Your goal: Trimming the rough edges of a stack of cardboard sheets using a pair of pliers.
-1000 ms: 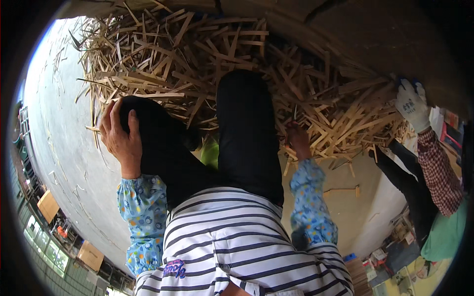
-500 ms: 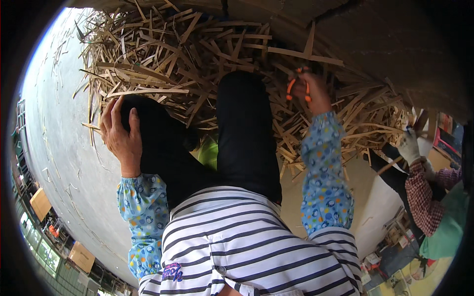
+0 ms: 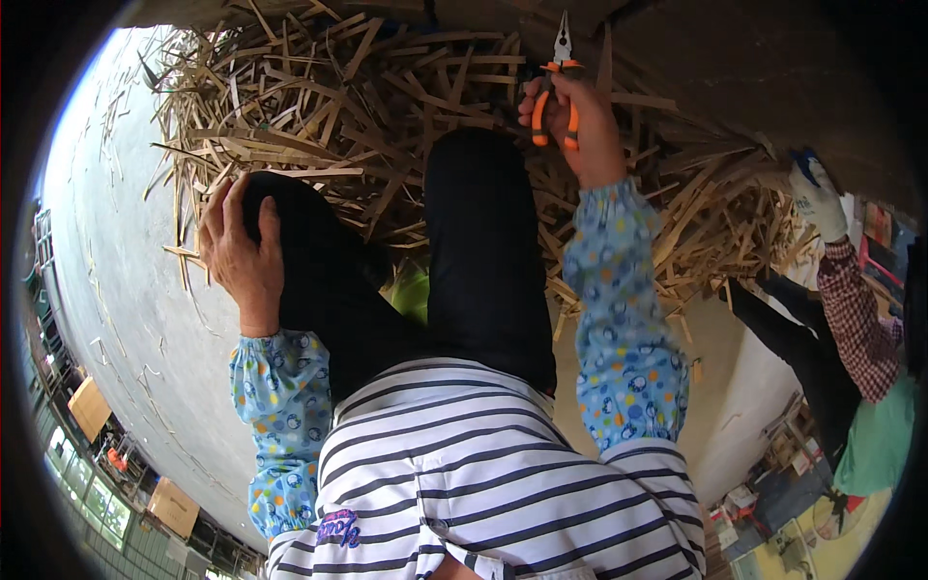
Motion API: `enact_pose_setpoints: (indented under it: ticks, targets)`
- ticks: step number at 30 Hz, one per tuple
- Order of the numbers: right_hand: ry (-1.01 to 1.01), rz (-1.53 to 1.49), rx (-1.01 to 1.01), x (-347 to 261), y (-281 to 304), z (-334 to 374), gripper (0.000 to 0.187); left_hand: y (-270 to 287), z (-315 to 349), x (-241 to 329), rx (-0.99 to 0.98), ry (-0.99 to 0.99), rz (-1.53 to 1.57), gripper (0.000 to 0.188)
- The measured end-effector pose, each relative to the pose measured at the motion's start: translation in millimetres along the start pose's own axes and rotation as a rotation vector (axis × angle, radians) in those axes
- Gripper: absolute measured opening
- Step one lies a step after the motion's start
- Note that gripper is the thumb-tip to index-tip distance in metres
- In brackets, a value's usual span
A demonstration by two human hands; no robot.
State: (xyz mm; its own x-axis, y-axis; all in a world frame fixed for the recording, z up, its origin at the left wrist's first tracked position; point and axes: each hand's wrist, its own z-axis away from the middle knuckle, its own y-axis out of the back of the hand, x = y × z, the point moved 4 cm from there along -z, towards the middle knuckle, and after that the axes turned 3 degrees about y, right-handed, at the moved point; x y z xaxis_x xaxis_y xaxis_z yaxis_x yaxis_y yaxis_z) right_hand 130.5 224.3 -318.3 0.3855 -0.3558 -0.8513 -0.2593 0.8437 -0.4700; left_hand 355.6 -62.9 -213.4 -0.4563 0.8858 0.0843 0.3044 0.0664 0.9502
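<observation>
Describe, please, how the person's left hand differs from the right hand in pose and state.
The left hand rests on the left knee, while the right hand is farther forward, off the legs.
The left hand shows no tool; the right hand grips orange-handled pliers.
Both hands are bare, with blue patterned sleeves on the forearms.

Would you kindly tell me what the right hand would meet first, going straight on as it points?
The right hand with its long-nose pliers would probably meet the dark brown surface first, though depth is unclear.
</observation>
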Motion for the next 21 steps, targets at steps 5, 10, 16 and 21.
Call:
enact_pose_setpoints:
  ticks: [5, 10, 16, 21]
  targets:
    - [-0.433, -0.017, 0.148, 150, 162, 46, 0.025, -3, 1, -5, 0.013, 0.013, 0.036, 0.035]
    - [-0.423, 0.095, 0.362, 113, 122, 84, 0.031, 3, 12, -24, 0.006, 0.045, 0.036, 0.035]
    - [-0.213, 0.117, 0.290, 39, 83, 19, 0.027, 0, 3, -11, 0.011, 0.044, 0.029, 0.035]
    - [-0.392, 0.660, 0.317, 36, 94, -44, 0.019, -2, 1, -11, 0.013, 0.028, 0.019, 0.035]
